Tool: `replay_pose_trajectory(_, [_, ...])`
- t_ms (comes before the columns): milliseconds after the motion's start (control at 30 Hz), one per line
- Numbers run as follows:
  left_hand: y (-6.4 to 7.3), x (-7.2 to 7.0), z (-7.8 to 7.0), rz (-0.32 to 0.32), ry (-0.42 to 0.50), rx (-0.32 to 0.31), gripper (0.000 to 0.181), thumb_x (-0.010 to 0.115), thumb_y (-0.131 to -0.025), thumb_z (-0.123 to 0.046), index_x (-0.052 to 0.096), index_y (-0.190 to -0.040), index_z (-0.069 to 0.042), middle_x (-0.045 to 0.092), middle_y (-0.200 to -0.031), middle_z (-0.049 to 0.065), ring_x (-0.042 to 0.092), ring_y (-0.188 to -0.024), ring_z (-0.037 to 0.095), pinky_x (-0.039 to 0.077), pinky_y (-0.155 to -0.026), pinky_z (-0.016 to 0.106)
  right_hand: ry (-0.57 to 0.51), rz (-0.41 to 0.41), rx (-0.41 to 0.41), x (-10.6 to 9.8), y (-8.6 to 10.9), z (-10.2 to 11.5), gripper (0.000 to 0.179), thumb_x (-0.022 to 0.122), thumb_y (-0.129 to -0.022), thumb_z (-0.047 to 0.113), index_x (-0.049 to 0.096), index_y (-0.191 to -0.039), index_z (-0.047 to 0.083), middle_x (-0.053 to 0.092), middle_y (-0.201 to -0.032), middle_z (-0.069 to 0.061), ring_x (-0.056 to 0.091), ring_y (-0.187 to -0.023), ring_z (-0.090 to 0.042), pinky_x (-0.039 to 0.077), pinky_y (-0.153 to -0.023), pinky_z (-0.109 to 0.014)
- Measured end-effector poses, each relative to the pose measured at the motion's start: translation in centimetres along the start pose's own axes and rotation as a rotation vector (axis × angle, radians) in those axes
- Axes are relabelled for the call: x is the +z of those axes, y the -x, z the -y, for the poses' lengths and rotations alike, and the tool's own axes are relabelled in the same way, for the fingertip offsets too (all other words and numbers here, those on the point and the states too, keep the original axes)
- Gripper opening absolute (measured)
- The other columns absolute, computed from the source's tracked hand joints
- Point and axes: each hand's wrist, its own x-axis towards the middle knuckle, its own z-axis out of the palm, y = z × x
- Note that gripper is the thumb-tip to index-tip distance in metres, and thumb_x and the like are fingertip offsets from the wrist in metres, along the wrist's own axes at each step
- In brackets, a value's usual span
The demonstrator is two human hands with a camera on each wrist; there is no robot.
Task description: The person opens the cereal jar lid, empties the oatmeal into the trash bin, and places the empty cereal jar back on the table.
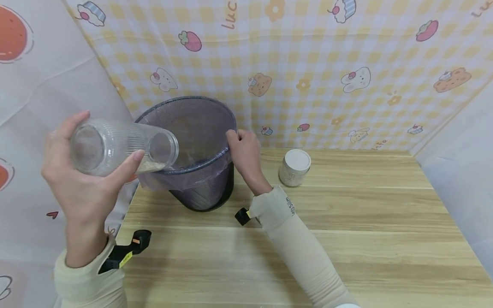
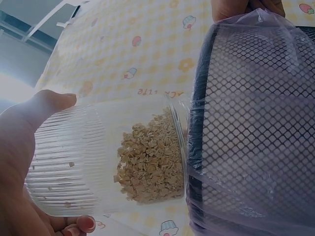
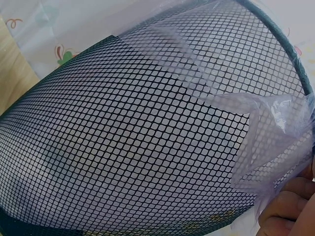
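Note:
My left hand (image 1: 82, 179) grips a clear ribbed plastic jar (image 1: 111, 147) lying on its side, its mouth over the near left rim of a mesh wastebasket (image 1: 206, 199). Rolled oats (image 2: 150, 162) are heaped by the jar's mouth, and a few flakes cling farther back. A thin purplish bin liner (image 1: 192, 179) is folded over the basket's rim. The basket leans towards the jar. At its right side, my right hand (image 1: 246, 154) holds the rim with the liner bunched under the fingers (image 3: 290, 206). The bottom of the basket's inside is hidden.
A small lidded jar (image 1: 294, 167) with a white top stands on the wooden table (image 1: 346, 222), right of the basket. Behind rises a yellow checked cloth (image 1: 292, 55) with cartoon prints, and a white printed sheet (image 1: 46, 94) hangs at the left.

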Motion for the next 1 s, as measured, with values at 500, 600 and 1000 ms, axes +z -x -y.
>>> replay_pose_trajectory(500, [-0.47, -0.07, 0.04, 0.035, -0.047, 0.029, 0.074, 0.088, -0.051, -0.017, 0.066, -0.121, -0.015, 0.063, -0.109, -0.005, 0.050, -0.101, 0.011, 0.032, -0.089, 0.024, -0.013, 0.002, -0.003, -0.01, -0.07, 0.07, 0.037, 0.046, -0.085, 0.022, 0.033, -0.052, 0.011, 0.030, -0.044, 0.002, 0.024, -0.040, -0.012, 0.019, -0.041, -0.025])
replay_pose_trajectory(600, [-0.53, -0.04, 0.07, 0.040, -0.049, 0.035, 0.074, 0.088, -0.051, -0.018, 0.066, -0.121, -0.014, 0.063, -0.110, -0.005, 0.050, -0.102, 0.011, 0.032, -0.089, 0.024, -0.014, -0.002, -0.001, 0.00, -0.04, 0.05, 0.038, 0.047, -0.085, 0.022, 0.033, -0.051, 0.011, 0.029, -0.044, 0.002, 0.024, -0.040, -0.012, 0.019, -0.041, -0.025])
replay_pose_trajectory(1000, [-0.66, -0.02, -0.03, 0.056, -0.060, 0.040, 0.072, 0.087, -0.053, -0.021, 0.066, -0.122, -0.013, 0.063, -0.110, -0.007, 0.050, -0.103, 0.009, 0.031, -0.090, 0.025, -0.020, -0.003, 0.002, 0.08, 0.03, -0.05, 0.037, 0.047, -0.085, 0.023, 0.032, -0.052, 0.012, 0.029, -0.045, 0.003, 0.023, -0.041, -0.012, 0.019, -0.041, -0.025])
